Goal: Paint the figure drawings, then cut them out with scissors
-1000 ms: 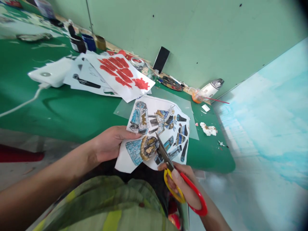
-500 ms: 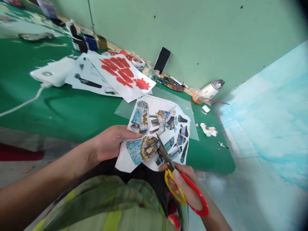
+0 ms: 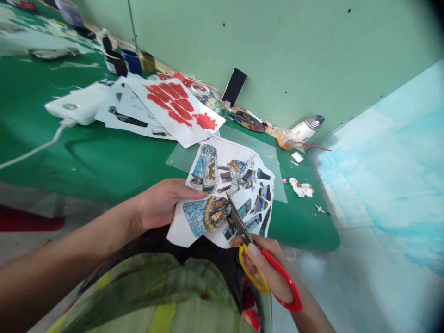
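Observation:
A white paper (image 3: 222, 153) with coloured drawings of blue, gold and black costume pieces is held up over the front edge of the green table (image 3: 121, 162). My left hand (image 3: 163, 203) grips its left side, thumb on top. In my right hand (image 3: 265, 263) are scissors (image 3: 239, 221) with one red and one yellow handle. Their blades lie at the paper's lower middle, just right of a blue and gold figure, pointing up and left. A cut opening shows in the paper's lower edge, below that figure.
Sheets with red painted shapes (image 3: 180, 106) lie behind the paper. To the left is a white device (image 3: 76, 104) with a cable. Paint jars (image 3: 131, 61), a leaning phone (image 3: 234, 87) and a paint palette (image 3: 248, 120) line the wall. A crumpled tissue (image 3: 301, 187) is at right.

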Demonstrator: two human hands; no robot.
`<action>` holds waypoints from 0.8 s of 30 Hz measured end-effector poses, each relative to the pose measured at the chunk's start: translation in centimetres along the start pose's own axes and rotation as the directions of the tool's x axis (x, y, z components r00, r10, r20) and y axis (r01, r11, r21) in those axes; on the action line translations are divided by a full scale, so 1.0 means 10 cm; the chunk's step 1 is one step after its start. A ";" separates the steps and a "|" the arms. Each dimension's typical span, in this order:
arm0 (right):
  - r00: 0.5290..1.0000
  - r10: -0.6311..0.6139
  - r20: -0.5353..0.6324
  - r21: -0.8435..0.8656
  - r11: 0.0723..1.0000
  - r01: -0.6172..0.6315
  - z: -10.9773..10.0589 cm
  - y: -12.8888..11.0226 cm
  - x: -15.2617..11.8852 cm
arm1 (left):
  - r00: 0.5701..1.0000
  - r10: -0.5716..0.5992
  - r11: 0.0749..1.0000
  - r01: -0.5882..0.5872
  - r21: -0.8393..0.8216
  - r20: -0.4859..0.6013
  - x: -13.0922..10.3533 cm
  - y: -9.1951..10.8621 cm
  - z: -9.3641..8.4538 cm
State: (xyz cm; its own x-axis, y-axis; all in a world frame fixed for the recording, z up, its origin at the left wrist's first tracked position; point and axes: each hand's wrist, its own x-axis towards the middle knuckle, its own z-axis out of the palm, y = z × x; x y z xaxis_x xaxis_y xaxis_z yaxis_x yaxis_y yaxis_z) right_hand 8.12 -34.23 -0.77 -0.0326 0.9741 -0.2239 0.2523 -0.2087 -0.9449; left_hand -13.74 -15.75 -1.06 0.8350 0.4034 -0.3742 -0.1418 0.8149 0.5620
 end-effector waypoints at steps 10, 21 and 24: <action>0.996 0.027 0.083 0.002 1.000 -0.027 -0.03 -0.04 0.01 | 1.000 0.028 1.000 -0.028 -0.003 0.004 -0.01 -0.04 0.02; 0.999 0.008 0.036 0.072 0.997 -0.011 0.02 0.04 0.03 | 0.999 0.043 0.999 -0.043 0.023 0.000 0.00 -0.05 0.02; 0.999 -0.002 0.033 0.093 0.996 -0.001 0.03 0.05 0.03 | 0.999 0.034 0.999 -0.034 0.021 0.002 -0.01 -0.03 0.02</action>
State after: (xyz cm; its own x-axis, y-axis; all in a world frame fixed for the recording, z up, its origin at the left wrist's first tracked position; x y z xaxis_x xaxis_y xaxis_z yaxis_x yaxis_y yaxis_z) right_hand 7.96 -34.04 -1.40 -0.0653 0.9711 -0.2294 0.1612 -0.2166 -0.9629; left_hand -13.63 -16.13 -1.04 0.8306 0.4301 -0.3537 -0.1590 0.7919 0.5896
